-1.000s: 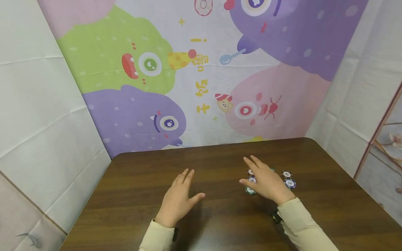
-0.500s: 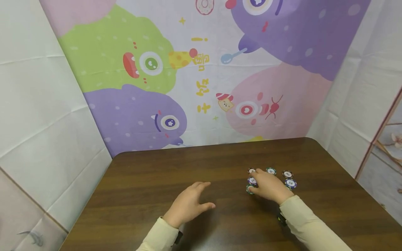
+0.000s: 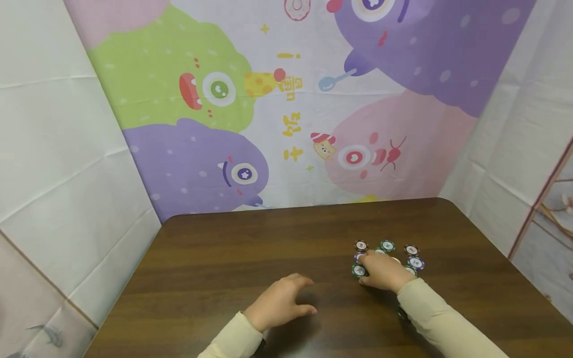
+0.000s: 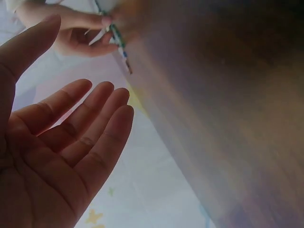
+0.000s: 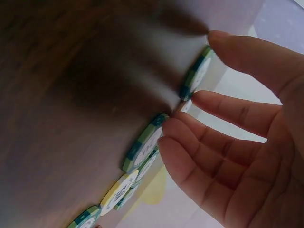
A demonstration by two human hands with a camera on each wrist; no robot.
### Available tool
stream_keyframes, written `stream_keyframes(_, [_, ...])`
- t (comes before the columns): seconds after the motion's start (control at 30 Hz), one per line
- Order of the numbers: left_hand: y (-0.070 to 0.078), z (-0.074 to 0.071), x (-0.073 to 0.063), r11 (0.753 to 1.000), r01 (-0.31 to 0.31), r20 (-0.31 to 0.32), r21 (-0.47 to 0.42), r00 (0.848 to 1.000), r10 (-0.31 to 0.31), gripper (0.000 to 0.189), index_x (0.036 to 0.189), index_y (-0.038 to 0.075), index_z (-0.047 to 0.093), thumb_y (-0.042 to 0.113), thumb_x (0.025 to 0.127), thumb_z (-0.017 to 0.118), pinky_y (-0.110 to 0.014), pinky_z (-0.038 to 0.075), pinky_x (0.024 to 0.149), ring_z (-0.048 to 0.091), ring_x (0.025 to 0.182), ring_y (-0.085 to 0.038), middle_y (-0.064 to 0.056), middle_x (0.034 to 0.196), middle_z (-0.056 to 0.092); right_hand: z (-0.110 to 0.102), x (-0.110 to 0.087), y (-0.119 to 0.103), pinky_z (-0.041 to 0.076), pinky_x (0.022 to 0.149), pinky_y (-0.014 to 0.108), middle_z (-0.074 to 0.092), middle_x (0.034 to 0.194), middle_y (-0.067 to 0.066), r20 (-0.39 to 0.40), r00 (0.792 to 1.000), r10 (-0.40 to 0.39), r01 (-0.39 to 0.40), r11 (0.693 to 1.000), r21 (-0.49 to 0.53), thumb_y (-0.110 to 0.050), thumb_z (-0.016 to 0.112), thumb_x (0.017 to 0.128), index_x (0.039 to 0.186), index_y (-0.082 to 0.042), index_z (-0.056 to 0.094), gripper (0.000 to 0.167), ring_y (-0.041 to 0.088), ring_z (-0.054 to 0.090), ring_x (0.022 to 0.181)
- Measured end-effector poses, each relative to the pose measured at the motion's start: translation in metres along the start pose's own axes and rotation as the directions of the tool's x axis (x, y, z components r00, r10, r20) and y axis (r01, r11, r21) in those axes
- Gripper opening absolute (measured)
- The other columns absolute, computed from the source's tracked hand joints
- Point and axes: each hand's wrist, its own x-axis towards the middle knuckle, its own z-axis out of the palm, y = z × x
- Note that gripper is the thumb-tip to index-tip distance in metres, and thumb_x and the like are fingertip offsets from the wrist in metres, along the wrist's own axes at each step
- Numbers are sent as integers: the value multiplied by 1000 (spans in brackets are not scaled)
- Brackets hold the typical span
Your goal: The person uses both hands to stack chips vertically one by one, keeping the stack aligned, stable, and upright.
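Note:
Several poker chips lie flat in a group at the right of the brown table in the head view. My right hand (image 3: 384,271) is low over them, its fingertips right at the chips on the left. In the right wrist view, my thumb and index finger stand apart at opposite ends of a green chip (image 5: 195,73). The other fingertips meet the edge of a larger-looking green chip (image 5: 146,142); a yellow chip (image 5: 118,192) lies beyond. A blue chip (image 3: 415,263) sits right of the hand. My left hand (image 3: 277,303) hovers over the table, holding nothing, palm facing inward with fingers slightly bent.
The dark wood table (image 3: 215,278) has rounded back corners. A cartoon-printed cloth (image 3: 295,184) hangs behind it, and pale panels (image 3: 76,149) stand at both sides. A black chip (image 3: 361,245) and a green chip (image 3: 387,245) lie at the group's back.
My right hand has come down onto the chips, and its fingers have bent and drawn slightly nearer. My left hand has shifted right and toward the table's front. The chips look unmoved.

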Motion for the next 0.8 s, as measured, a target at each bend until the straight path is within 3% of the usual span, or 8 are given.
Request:
stream_keyframes(0.23, [1, 9, -2, 999, -17, 41, 32, 999, 16, 52, 123, 10, 63, 39, 82, 77, -30, 53, 92, 64, 109, -16, 0, 120, 66, 3, 2, -1, 54, 77, 48, 64, 104, 19, -12, 996, -85, 85, 996, -10, -22, 78, 81, 105, -1, 65, 35, 34, 66, 88])
stream_keyframes(0.5, [5, 14, -1, 995, -70, 45, 70, 997, 67, 48, 119, 12, 65, 39, 81, 77, -26, 52, 90, 65, 106, -13, 2, 117, 68, 4, 2, -1, 52, 69, 42, 63, 96, 14, -7, 995, -98, 98, 995, -5, -20, 78, 82, 100, -3, 65, 28, 27, 64, 79])
stream_keyframes(0.8, [8, 17, 2, 993, -95, 60, 75, 994, 90, 48, 119, 12, 65, 40, 81, 77, -28, 52, 92, 65, 108, -14, 0, 120, 68, 3, 4, 1, 54, 77, 47, 65, 109, 19, -16, 992, -127, 126, 992, -31, -18, 76, 83, 114, 0, 66, 37, 33, 66, 90])
